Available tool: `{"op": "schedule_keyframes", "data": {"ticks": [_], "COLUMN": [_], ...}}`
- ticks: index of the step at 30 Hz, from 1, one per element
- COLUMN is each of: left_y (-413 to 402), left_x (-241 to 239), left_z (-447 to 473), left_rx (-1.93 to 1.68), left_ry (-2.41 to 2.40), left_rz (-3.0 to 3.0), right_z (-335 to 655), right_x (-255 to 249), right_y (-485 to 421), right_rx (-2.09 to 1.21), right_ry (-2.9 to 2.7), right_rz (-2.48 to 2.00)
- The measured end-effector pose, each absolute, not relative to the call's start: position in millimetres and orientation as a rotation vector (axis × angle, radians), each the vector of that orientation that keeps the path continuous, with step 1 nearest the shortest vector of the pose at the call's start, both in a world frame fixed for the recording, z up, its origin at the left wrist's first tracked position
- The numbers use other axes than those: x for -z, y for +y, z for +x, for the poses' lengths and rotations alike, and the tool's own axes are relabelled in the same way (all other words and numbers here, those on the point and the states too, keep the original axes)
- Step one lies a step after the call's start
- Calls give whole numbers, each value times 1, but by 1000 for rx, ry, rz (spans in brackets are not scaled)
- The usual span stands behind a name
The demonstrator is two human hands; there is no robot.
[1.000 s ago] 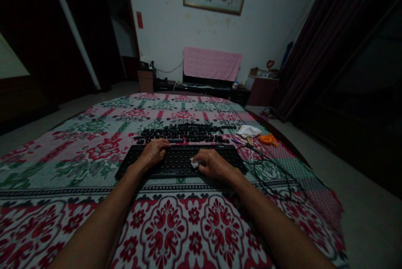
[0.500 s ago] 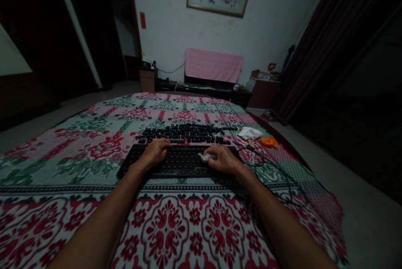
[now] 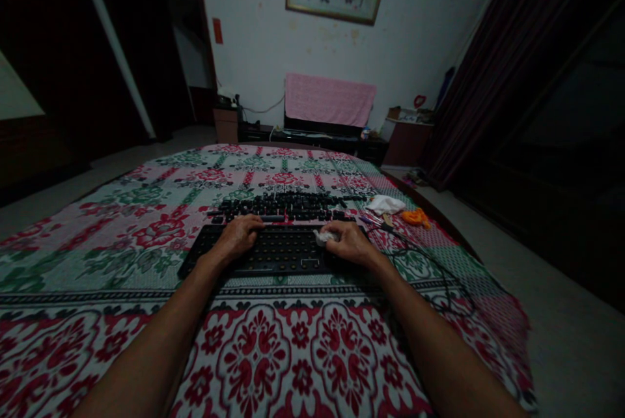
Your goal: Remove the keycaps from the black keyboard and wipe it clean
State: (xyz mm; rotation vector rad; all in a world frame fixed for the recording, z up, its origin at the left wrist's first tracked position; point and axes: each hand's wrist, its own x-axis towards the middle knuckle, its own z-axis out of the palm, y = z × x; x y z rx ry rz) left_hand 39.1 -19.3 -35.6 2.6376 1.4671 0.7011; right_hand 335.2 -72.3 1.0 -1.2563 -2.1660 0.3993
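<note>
A black keyboard base (image 3: 280, 255) without its keycaps lies on a floral bedspread (image 3: 146, 229). My left hand (image 3: 237, 237) rests curled on the base's upper left part, pressing it down. My right hand (image 3: 349, 242) is closed on a small white wipe (image 3: 325, 236) held against the base's upper right area. Rows of loose black keycaps (image 3: 286, 206) lie just beyond the base.
A black cable (image 3: 430, 275) loops on the bedspread to the right. A white cloth (image 3: 385, 203), an orange object (image 3: 416, 217) and small tools (image 3: 374, 219) lie at the far right. The bed edge drops off on the right side.
My right hand has slid the white wipe from the middle of the keyboard base toward its upper right. The left hand has stayed in place.
</note>
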Motion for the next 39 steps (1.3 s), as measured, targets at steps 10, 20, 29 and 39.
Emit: {"op": "schedule_keyframes", "data": {"ticks": [10,20,29,39], "left_y": [-21,-19,-18,-21], "left_x": [34,38,38,34], "left_z": [41,39,39,41], "left_rx": [-706,-731,-715,-707], "left_ry": [1478,1483,1478,1497], "left_rz": [2648,2626,2650,2646], "right_z": [321,298,278,294], "right_x": [7,4,15,11], "right_y": [-77,-84,-88,-80], "right_rx": [-417,-504,-294,-516], "right_ry": [-2298,-2230,-2500,-2129], "right_rz": [-1142,-959,-786,-1052]}}
